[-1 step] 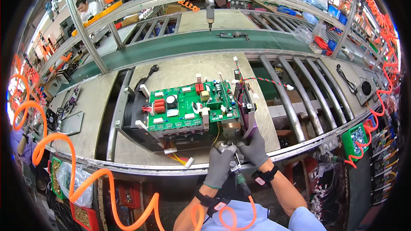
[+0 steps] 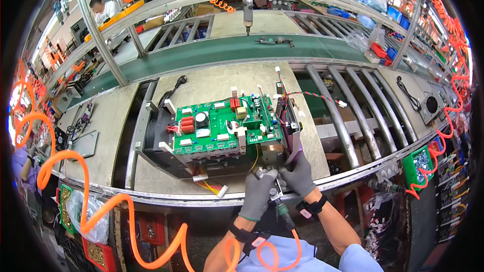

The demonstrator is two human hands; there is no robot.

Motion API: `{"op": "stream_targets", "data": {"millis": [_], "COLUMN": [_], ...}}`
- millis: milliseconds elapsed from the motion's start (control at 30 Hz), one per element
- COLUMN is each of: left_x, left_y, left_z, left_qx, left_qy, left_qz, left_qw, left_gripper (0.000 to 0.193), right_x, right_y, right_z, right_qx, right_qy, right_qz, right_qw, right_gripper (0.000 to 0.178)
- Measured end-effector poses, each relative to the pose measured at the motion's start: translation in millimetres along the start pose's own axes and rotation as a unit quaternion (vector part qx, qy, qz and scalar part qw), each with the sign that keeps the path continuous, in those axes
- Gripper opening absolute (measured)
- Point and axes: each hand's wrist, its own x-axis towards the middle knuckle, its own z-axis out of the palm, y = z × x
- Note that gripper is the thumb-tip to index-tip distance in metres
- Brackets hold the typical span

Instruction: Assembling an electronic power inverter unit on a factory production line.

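Here, both hands' grip closed, screwdriver [image 2: 276,197]

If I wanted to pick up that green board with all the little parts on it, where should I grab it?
Probably by its bare left and far edges, coming from the left. The green circuit board lies tilted on a dark metal chassis, its top crowded with parts, and the left hand and right hand already work at its near right corner, so that side is taken.

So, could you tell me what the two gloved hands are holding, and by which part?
Both the left hand and right hand grip a powered screwdriver around its body, at the near edge of the green circuit board.
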Motion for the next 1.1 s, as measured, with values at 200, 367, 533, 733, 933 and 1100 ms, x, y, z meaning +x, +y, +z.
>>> {"op": "stream_targets", "data": {"millis": [200, 367, 533, 733, 933, 1100], "left_x": [15, 21, 22, 24, 26, 16], "left_y": [5, 4, 3, -6, -4, 2], "left_z": [-7, -5, -4, 6, 5, 3], "left_qx": [0.005, -0.024, -0.012, 0.013, 0.011, -0.017], "left_qy": [0.006, 0.013, 0.016, 0.032, 0.031, 0.01], "left_qz": [-0.038, -0.06, -0.074, -0.061, -0.068, -0.057], "left_qw": [0.999, 0.998, 0.997, 0.998, 0.997, 0.998], "left_gripper": [0.016, 0.017, 0.018, 0.017, 0.016, 0.016], "right_x": [1, 1, 0, 0, 1, 1], "right_y": [10, 15, 16, 13, 8, 8], "right_z": [5, 6, 6, 3, 2, 0], "right_qx": [0.042, 0.077, 0.098, 0.105, 0.161, 0.117], "right_qy": [-0.026, -0.046, -0.048, -0.058, -0.072, -0.074], "right_qz": [0.02, 0.05, 0.054, 0.042, 0.076, 0.066], "right_qw": [0.999, 0.995, 0.993, 0.992, 0.981, 0.988], "right_gripper": [0.046, 0.045, 0.049, 0.053, 0.054, 0.051]}}
